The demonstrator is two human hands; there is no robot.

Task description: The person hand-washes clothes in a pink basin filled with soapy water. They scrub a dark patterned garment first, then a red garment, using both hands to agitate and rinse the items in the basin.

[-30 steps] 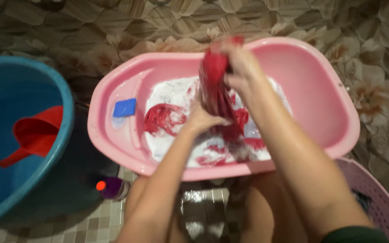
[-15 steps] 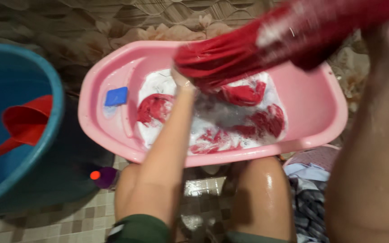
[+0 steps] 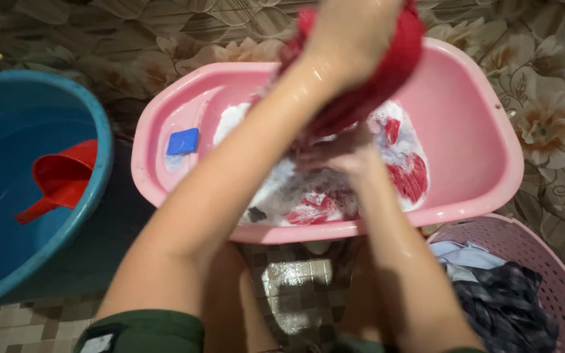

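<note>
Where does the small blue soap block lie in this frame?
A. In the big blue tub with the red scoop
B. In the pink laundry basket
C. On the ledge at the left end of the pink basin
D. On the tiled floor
C: the blue soap block sits on the raised ledge at the left end of the pink basin, apart from the suds and the red cloth.

**Head Camera Looking Straight Down Over Wash Tub**

A single head-worn camera is looking steeply down, close above the pink tub [image 3: 485, 150], framing the person's forearms, knees and tiled floor [image 3: 295, 281], with the blue basin [image 3: 93, 189] edging in left.
</note>
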